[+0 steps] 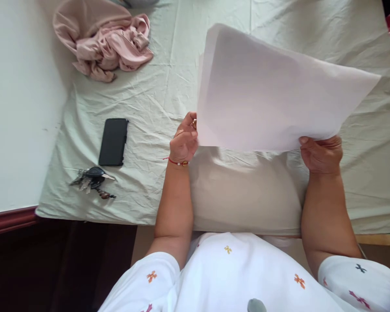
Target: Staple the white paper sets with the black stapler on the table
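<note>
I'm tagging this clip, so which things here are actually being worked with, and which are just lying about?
In hand:
sheet of white paper, held above the bed sheet by the left hand and right hand

Lying about:
black phone
bunch of keys
crumpled pink cloth

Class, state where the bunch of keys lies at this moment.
In the head view, the bunch of keys lies on the sheet at the left, just below the black phone, near the bed's front edge.
</note>
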Motion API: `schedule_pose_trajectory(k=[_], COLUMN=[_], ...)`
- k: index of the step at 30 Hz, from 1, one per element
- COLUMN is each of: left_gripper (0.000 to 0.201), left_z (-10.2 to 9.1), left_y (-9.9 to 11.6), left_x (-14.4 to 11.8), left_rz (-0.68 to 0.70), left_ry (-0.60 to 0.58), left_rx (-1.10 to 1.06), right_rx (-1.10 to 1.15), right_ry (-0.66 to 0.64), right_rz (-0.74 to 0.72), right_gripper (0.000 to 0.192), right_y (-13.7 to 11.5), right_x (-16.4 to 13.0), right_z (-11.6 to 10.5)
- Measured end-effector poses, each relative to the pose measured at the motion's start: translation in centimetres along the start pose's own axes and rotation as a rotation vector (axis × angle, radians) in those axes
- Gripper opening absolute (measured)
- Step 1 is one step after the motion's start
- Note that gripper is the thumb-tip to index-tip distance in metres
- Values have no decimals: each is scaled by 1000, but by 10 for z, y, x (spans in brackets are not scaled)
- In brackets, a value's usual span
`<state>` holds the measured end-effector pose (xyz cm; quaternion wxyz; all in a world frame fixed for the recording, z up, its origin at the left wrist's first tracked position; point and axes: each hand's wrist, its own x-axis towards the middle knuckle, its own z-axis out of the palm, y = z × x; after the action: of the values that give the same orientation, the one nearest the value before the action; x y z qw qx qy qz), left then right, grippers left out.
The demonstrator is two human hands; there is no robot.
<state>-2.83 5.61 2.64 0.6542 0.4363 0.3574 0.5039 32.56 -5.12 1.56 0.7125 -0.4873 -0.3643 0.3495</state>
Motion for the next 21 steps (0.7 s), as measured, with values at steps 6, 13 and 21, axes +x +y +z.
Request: schedule_pose_trajectory(k=[6,13,21], left_gripper=[48,34,47], left_z=[4,0,-1], left_y=[-6,-7,-5], left_x=[1,-1,-3], left_rz=[89,151,-57], left_ry=[79,63,-131], left_rx=[44,64,280], right_rx=[-18,7,-73], right_ry=[-49,-18,-44], right_rz=[-7,7,46], right_gripper=[38,43,37], right_y=[0,-2,7], right_x=[-2,-3,-3], right_z=[2,3,-3])
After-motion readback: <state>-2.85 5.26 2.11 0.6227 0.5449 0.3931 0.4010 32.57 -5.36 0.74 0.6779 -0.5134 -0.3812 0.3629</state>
